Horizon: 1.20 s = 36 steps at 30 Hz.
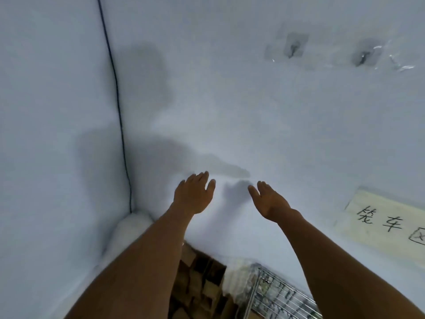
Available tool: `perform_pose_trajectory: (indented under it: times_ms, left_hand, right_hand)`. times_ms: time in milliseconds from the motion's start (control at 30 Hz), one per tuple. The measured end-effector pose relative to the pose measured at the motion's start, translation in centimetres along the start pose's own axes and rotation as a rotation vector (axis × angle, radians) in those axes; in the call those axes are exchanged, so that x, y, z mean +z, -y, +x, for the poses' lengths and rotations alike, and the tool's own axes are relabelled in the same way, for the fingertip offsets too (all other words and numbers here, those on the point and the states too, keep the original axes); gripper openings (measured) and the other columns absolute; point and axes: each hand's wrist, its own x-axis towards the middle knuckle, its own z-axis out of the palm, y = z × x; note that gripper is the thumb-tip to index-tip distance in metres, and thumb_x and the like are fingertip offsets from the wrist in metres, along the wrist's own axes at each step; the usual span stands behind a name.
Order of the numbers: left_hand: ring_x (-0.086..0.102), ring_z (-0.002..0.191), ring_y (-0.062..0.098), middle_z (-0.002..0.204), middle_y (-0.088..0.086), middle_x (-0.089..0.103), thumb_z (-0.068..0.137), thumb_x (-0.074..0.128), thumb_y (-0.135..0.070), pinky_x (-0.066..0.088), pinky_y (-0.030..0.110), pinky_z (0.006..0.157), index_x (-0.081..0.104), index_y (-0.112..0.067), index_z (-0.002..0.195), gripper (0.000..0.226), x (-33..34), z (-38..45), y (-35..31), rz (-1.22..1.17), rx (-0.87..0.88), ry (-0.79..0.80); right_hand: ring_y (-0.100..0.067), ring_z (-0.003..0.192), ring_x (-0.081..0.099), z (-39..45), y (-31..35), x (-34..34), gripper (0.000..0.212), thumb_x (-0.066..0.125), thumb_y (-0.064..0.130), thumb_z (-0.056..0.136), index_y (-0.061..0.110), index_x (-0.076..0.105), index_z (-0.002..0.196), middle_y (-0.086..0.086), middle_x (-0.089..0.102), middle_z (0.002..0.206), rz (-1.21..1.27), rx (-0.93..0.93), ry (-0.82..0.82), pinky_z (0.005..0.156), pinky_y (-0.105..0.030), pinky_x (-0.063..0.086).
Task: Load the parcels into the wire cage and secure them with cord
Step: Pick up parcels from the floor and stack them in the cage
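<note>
My left hand (pixel 194 194) and my right hand (pixel 270 200) are both raised in front of a white wall, fingers apart, holding nothing. Far below them, at the bottom edge, lies a heap of brown cardboard parcels (pixel 200 288) between my forearms. To its right stands the metal wire cage (pixel 280 295), only its top corner showing. No cord is in either hand.
White walls meet in a corner at the left, where a thin black cable (pixel 118 107) runs down. A paper sign (pixel 386 221) with handwritten characters is taped to the wall at right. Two clear adhesive hooks (pixel 295 46) sit high on the wall.
</note>
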Motion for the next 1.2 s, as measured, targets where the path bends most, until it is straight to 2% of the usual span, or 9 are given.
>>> perform_pose_trajectory:
  times_ms: [233,500,600,767,833,967,1033,1133,1200]
  left_hand:
    - [0.035,0.149,0.024,0.165,-0.003,0.032,0.099,0.013,-0.066,0.027,0.045,0.118,0.025,-0.034,0.16,0.07,-6.4,-12.6,16.4,-0.023,-0.38,-0.024]
    - [0.038,0.147,0.027,0.163,-0.002,0.036,0.101,0.016,-0.066,0.032,0.048,0.118,0.03,-0.032,0.159,0.068,-13.6,-46.8,39.1,0.033,-1.144,-0.183]
    - [0.036,0.149,0.029,0.165,0.002,0.034,0.103,0.013,-0.063,0.029,0.049,0.12,0.028,-0.028,0.16,0.069,-14.5,-55.5,43.9,0.027,-1.266,-0.237]
    - [0.031,0.151,0.033,0.165,0.004,0.033,0.103,0.012,-0.065,0.03,0.055,0.119,0.026,-0.027,0.16,0.07,-11.9,-64.0,51.5,-0.084,-1.363,-0.267]
    - [0.029,0.151,0.034,0.165,0.005,0.033,0.103,0.012,-0.064,0.029,0.056,0.119,0.027,-0.028,0.16,0.069,-10.4,-66.7,54.6,-0.149,-1.42,-0.266]
    - [0.048,0.137,0.031,0.151,0.009,0.05,0.104,0.014,-0.058,0.039,0.055,0.112,0.043,-0.027,0.146,0.059,-6.2,-70.5,61.5,-0.257,-1.527,-0.326]
    - [0.054,0.13,0.028,0.143,0.007,0.057,0.104,0.014,-0.058,0.041,0.054,0.11,0.049,-0.03,0.139,0.057,-1.2,-72.2,64.2,-0.354,-1.584,-0.328]
    - [0.059,0.118,0.023,0.133,0.005,0.062,0.104,0.018,-0.06,0.044,0.048,0.105,0.052,-0.034,0.128,0.049,7.8,-74.7,67.3,-0.464,-1.692,-0.413]
    - [0.054,0.128,0.028,0.144,0.008,0.055,0.103,0.021,-0.063,0.041,0.052,0.109,0.044,-0.033,0.143,0.055,14.6,-76.5,70.0,-0.498,-1.766,-0.446]
  right_hand:
    - [-0.024,0.155,0.018,0.5,16.2,7.0,0.073,0.025,0.056,0.106,0.007,0.021,0.16,-0.011,0.021,0.168,-0.022,-0.304,0.148,0.125,-0.04,0.014]
    - [-0.028,0.153,0.022,-11.2,43.0,23.5,0.074,0.025,0.058,0.105,0.009,0.022,0.159,-0.012,0.021,0.167,0.031,-0.72,0.441,0.123,-0.039,0.014]
    - [-0.024,0.154,0.022,-17.0,51.5,29.4,0.072,0.026,0.056,0.105,0.008,0.024,0.159,-0.01,0.023,0.167,0.008,-0.851,0.514,0.123,-0.036,0.014]
    - [-0.019,0.157,0.011,-24.6,62.4,41.0,0.075,0.022,0.061,0.104,0.015,0.014,0.162,-0.002,0.009,0.17,-0.086,-0.942,0.688,0.125,-0.037,0.009]
    - [-0.02,0.156,0.012,-26.9,65.6,45.2,0.075,0.02,0.061,0.104,0.015,0.014,0.162,-0.002,0.01,0.17,-0.115,-0.97,0.739,0.125,-0.038,0.011]
    - [-0.019,0.155,0.017,-30.3,70.1,54.7,0.071,0.023,0.059,0.104,0.015,0.019,0.16,-0.001,0.017,0.169,-0.095,-1.036,0.744,0.123,-0.038,0.016]
    - [-0.017,0.155,0.015,-31.8,69.5,60.9,0.065,0.027,0.053,0.106,0.018,0.022,0.16,0.0,0.017,0.169,-0.149,-1.048,0.793,0.124,-0.037,0.015]
    - [-0.028,0.147,0.034,-33.7,66.2,71.7,0.05,0.035,0.041,0.107,0.016,0.039,0.15,-0.009,0.037,0.159,-0.189,-1.085,0.842,0.118,-0.043,0.032]
    - [-0.027,0.148,0.032,-35.2,63.5,79.9,0.062,0.036,0.049,0.106,0.011,0.032,0.154,-0.012,0.032,0.162,-0.167,-0.971,0.923,0.119,-0.042,0.03]
